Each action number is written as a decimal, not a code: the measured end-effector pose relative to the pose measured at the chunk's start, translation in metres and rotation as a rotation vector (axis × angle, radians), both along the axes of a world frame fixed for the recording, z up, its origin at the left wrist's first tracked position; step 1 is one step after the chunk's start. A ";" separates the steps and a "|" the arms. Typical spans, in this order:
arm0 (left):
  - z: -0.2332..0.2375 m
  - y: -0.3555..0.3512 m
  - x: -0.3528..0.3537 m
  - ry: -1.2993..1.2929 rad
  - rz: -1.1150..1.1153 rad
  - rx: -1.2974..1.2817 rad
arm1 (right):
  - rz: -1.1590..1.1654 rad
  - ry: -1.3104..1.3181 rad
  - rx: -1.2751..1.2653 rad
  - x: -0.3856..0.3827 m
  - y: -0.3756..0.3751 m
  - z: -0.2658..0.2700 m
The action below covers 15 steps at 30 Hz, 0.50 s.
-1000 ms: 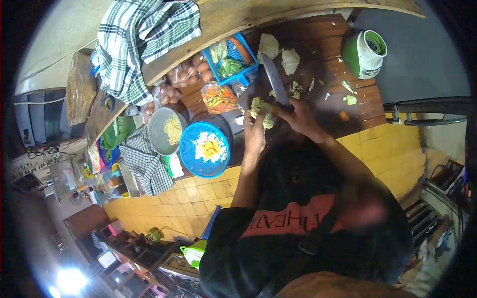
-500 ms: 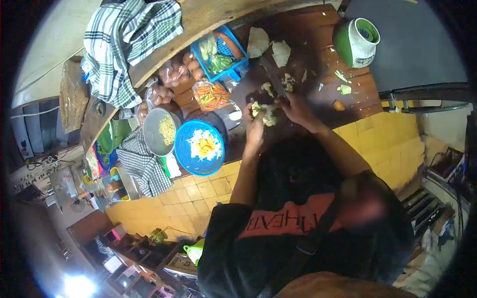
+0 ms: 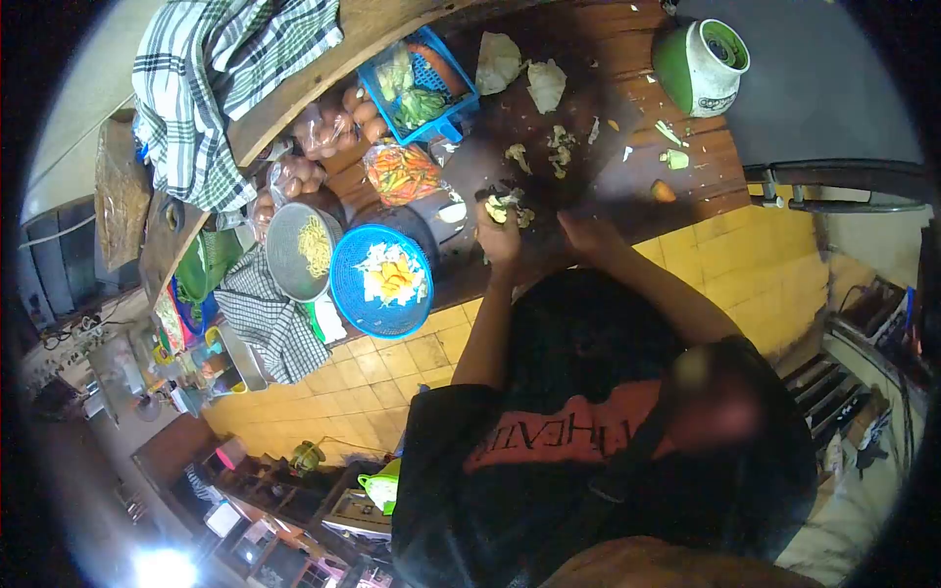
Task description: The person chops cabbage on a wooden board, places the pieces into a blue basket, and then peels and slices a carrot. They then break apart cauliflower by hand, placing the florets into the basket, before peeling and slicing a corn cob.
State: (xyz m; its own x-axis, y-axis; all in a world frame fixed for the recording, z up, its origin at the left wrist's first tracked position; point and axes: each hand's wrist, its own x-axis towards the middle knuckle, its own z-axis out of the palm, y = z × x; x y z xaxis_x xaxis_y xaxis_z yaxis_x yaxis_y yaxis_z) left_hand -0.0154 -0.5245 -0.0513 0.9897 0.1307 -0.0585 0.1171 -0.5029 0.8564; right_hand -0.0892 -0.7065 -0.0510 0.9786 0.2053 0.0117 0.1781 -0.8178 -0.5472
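From where I stand, the left hand (image 3: 498,240) is closed round a cauliflower piece (image 3: 498,210), its fingers curled against it, over the near part of the dark wooden table (image 3: 701,181). The right hand (image 3: 585,235) is just to the right and apart from it, low at the table edge; it's in shadow, so I can't tell whether its fingers are together or apart, or whether they grip anything. Beyond the hands lie loose florets (image 3: 561,152) and, farther back, two broad pale leaves (image 3: 499,63). To the left of these is a blue rectangular basket (image 3: 449,129) with greens (image 3: 420,108) and a long orange vegetable (image 3: 441,69) inside, and just beside it a clear bag of red and orange chillies (image 3: 402,174). Nearer the left edge, a round blue basket (image 3: 382,321) holds white pieces with orange slices (image 3: 392,279) on top, next to a grey strainer (image 3: 284,255) with yellow strands (image 3: 315,247) in it. Bagged eggs (image 3: 323,129) are behind. Over at the right end stands a green and white appliance (image 3: 701,73), with small scraps (image 3: 674,159) and an orange chunk (image 3: 664,191) scattered nearer the edge.
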 end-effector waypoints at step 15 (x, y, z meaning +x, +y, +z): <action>0.026 0.019 0.001 0.165 -0.050 -0.031 | 0.235 0.278 -0.215 0.033 -0.007 -0.005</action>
State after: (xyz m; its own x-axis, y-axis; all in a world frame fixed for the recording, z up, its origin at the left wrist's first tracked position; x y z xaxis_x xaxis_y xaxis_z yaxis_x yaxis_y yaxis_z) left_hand -0.0149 -0.5051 -0.0253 0.9716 0.0771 -0.2235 0.2324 -0.4856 0.8427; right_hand -0.0558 -0.7140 -0.0556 0.8648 0.3919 -0.3138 0.2426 -0.8734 -0.4223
